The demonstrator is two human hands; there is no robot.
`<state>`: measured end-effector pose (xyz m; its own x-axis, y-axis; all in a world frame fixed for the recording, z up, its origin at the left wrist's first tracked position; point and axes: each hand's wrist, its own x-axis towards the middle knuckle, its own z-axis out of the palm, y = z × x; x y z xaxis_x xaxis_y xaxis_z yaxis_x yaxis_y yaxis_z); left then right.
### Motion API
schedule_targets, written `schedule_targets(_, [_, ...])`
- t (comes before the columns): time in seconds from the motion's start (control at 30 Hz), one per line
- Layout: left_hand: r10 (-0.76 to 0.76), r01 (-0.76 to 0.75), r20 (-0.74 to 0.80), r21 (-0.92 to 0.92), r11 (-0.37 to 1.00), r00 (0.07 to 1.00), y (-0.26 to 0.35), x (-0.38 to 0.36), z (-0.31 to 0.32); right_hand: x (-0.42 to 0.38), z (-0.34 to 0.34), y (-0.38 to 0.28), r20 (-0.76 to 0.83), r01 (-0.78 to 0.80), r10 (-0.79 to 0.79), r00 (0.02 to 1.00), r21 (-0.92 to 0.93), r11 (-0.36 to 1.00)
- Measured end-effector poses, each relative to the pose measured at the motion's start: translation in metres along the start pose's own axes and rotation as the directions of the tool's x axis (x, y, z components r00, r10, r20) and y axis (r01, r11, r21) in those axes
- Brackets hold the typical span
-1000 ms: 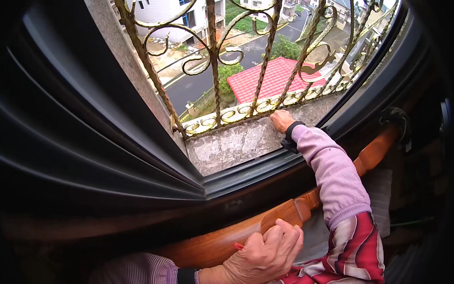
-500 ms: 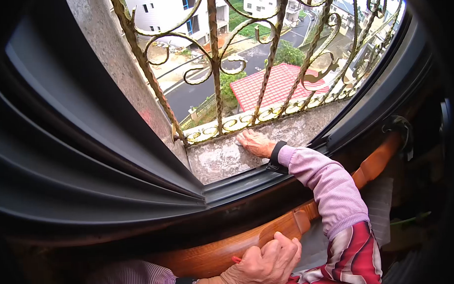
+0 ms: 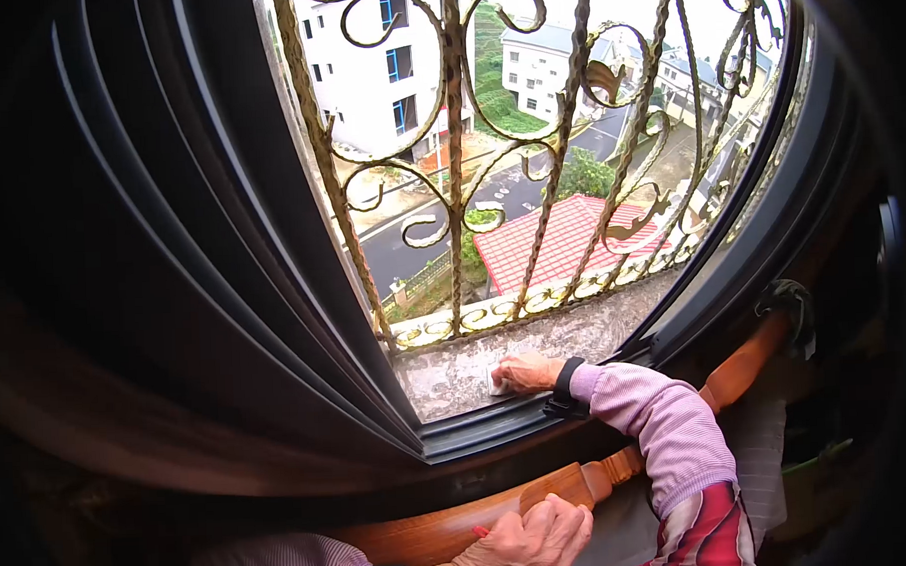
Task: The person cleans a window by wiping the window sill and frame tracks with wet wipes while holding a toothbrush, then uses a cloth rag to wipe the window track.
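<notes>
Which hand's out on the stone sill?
The right hand: beyond the black window frame, touching something white; the left hand is inside, by the wooden bar.

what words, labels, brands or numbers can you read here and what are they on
None can be read.
No lettering shows on the black wristband by the right hand, or on the small red thing in the left hand.
Pale marks on the road outside are too small to make out.

Right hand (image 3: 529, 373): moved from foot of grille (image 3: 456, 183) to inner part of sill (image 3: 437, 383), near window track (image 3: 488, 431); fingers curled, white piece (image 3: 495, 381) visible. View: raised, more buildings (image 3: 376, 76) showing.
</notes>
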<state>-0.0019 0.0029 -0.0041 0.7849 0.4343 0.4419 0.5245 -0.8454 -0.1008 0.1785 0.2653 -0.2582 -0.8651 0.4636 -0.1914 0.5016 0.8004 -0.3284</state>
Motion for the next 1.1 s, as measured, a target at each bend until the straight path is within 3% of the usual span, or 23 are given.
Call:
schedule_targets(0.07, [-0.004, 0.003, -0.023, -0.052, 0.999, 1.000, 0.001, -0.002, 0.002, -0.010, -0.024, 0.011, 0.059, -0.256, 0.262, 0.963, -0.094, 0.962])
schedule_targets(0.2, [-0.004, 0.014, 0.108, -0.096, 0.995, 0.994, 0.002, -0.003, -0.001, -0.037, -0.031, 0.069, -0.209, -0.592, 0.554, 0.806, -0.246, 0.767])
schedule_targets(0.27, [-0.040, 0.040, -0.001, -0.036, 0.999, 0.999, 0.008, -0.008, 0.028, -0.045, -0.038, 0.075, -0.222, -0.633, 0.593, 0.774, -0.242, 0.736])
schedule_targets(0.33, [0.009, -0.008, 0.015, -0.053, 0.999, 1.000, -0.001, -0.005, 0.016, -0.043, -0.047, 0.052, -0.269, -0.602, 0.549, 0.791, -0.179, 0.778])
schedule_targets(0.4, [0.023, -0.022, 0.065, -0.012, 1.000, 0.998, 0.000, -0.006, 0.017, -0.043, -0.039, 0.035, -0.254, -0.387, 0.348, 0.902, -0.121, 0.914])
schedule_targets(0.47, [0.010, -0.011, 0.074, 0.007, 1.000, 0.997, 0.001, -0.006, 0.017, -0.047, -0.025, 0.023, 0.026, -0.236, 0.239, 0.971, -0.103, 0.966])
schedule_targets(0.57, [0.016, -0.017, 0.051, 0.019, 1.000, 0.999, 0.001, -0.006, 0.018, -0.060, -0.013, 0.023, 0.057, -0.282, 0.302, 0.951, -0.228, 0.932])
schedule_targets(0.63, [0.010, -0.010, 0.027, 0.012, 1.000, 1.000, 0.000, -0.005, 0.018, -0.069, -0.003, 0.054, -0.014, -0.383, 0.397, 0.918, -0.296, 0.875])
schedule_targets(0.77, [-0.076, 0.078, -0.068, 0.018, 0.997, 0.995, 0.007, -0.005, 0.030, -0.070, -0.012, 0.082, -0.021, -0.592, 0.628, 0.778, -0.362, 0.720])
schedule_targets(0.87, [-0.073, 0.073, -0.078, -0.002, 0.997, 0.994, 0.008, -0.006, 0.033, -0.071, -0.008, 0.106, -0.390, -0.725, 0.627, 0.674, -0.191, 0.661])
schedule_targets(0.9, [-0.055, 0.055, -0.066, 0.004, 0.998, 0.996, 0.006, -0.005, 0.031, -0.064, -0.016, 0.112, -0.308, -0.806, 0.754, 0.581, -0.089, 0.585])
schedule_targets(0.93, [-0.034, 0.040, -0.131, 0.038, 0.998, 0.991, 0.005, -0.005, 0.037, -0.065, -0.020, 0.115, -0.307, -0.801, 0.755, 0.580, -0.047, 0.597])
schedule_targets(1.0, [-0.053, 0.055, -0.075, 0.016, 0.998, 0.996, 0.006, -0.007, 0.032, -0.075, -0.027, 0.114, -0.368, -0.808, 0.746, 0.555, -0.027, 0.588])
schedule_targets(1.07, [-0.021, 0.020, -0.014, -0.030, 0.999, 1.000, 0.001, -0.003, 0.010, -0.092, -0.033, 0.106, -0.499, -0.853, 0.703, 0.506, -0.169, 0.494])
schedule_targets(1.1, [0.000, 0.001, 0.012, -0.046, 0.999, 1.000, -0.002, -0.002, 0.004, -0.098, -0.035, 0.113, -0.358, -0.867, 0.790, 0.497, -0.173, 0.467])
